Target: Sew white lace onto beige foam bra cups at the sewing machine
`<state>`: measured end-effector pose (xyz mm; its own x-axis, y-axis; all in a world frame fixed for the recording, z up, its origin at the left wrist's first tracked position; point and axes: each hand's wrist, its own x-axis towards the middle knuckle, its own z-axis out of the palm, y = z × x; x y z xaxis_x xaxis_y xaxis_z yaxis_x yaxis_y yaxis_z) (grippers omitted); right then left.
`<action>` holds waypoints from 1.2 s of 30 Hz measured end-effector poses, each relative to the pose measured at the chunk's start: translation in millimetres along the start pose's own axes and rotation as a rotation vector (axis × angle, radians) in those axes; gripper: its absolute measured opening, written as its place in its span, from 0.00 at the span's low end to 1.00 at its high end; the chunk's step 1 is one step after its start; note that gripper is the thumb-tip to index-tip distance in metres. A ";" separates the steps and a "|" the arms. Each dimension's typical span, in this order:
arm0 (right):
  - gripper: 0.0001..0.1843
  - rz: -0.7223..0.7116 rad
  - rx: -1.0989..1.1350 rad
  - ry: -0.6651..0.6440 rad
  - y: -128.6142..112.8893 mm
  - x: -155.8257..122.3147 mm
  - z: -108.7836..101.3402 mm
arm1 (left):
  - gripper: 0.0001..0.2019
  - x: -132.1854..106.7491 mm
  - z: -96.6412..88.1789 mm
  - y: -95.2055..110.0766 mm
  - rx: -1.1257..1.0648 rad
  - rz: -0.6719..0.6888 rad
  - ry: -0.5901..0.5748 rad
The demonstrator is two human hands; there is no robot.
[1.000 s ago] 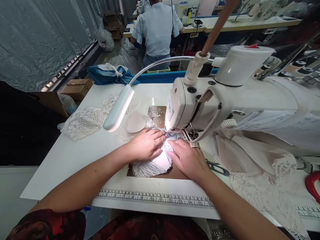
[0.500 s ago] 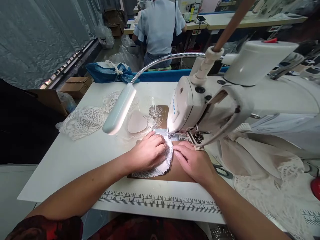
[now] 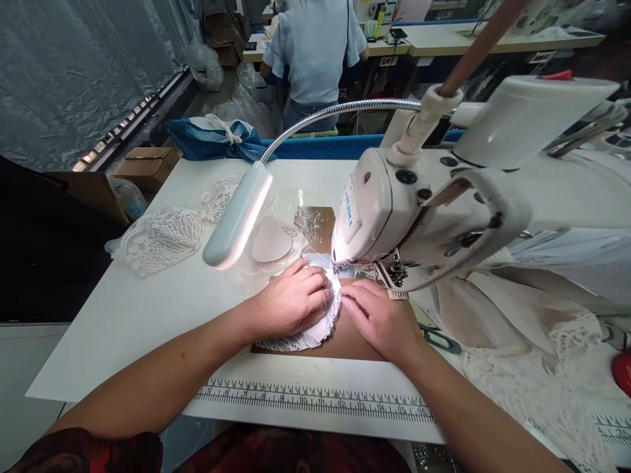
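A white lace-covered cup piece [image 3: 323, 326] lies on a brown board [image 3: 357, 338], its edge under the needle area of a white sewing machine [image 3: 367, 203]. My left hand [image 3: 293, 297] rests over the cup, fingers stretched out and pressing on the lace. At the cup's right edge, my right hand [image 3: 377, 315] pinches the rim between thumb and forefinger, close to the presser foot. The fingertips partly cover the edge. Just beyond my left hand is a second lace piece with a smooth beige cup [image 3: 271, 240] on it.
A lamp [image 3: 236, 215] on a bendable arm hangs over the table. White lace pieces [image 3: 160, 240] lie at left; sheer beige and lace fabric [image 3: 522, 328] is heaped at right, beside thread snips [image 3: 440, 339]. A printed ruler [image 3: 315, 399] runs along the front edge. A co-worker [image 3: 315, 56] sits ahead.
The camera view has shifted slightly, so the machine appears a little further right. Both hands keep nearly the same place on the cup piece.
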<state>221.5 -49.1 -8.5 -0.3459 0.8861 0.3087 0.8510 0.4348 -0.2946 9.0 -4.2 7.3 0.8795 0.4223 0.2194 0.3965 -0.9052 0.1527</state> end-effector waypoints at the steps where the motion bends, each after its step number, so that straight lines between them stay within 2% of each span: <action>1: 0.15 0.006 -0.010 0.002 -0.5 0.5 -0.2 | 0.13 0.1 -0.7 -0.1 0.006 0.010 -0.002; 11: 0.22 -0.003 -0.032 -0.096 -4.0 -0.5 1.4 | 0.14 -2.0 -4.5 -4.9 -0.034 0.022 -0.024; 18: 0.24 0.052 -0.034 -0.195 -2.6 2.1 2.3 | 0.14 -1.4 -5.7 -14.2 -0.017 -0.017 -0.041; 26: 0.23 0.090 -0.067 -0.136 -5.7 5.2 0.4 | 0.14 0.9 -5.6 -13.9 0.038 -0.042 -0.013; 32: 0.22 0.081 -0.056 -0.007 -2.6 2.6 2.7 | 0.15 3.2 -4.6 -8.7 0.014 0.046 0.000; 36: 0.21 0.052 -0.025 -0.055 -4.5 2.9 0.4 | 0.15 1.6 -1.5 -10.0 -0.028 0.066 0.004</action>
<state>216.5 -48.4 -6.6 -0.3213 0.9152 0.2433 0.8779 0.3842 -0.2857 6.0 5.5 7.5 0.9023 0.3621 0.2340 0.3304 -0.9294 0.1644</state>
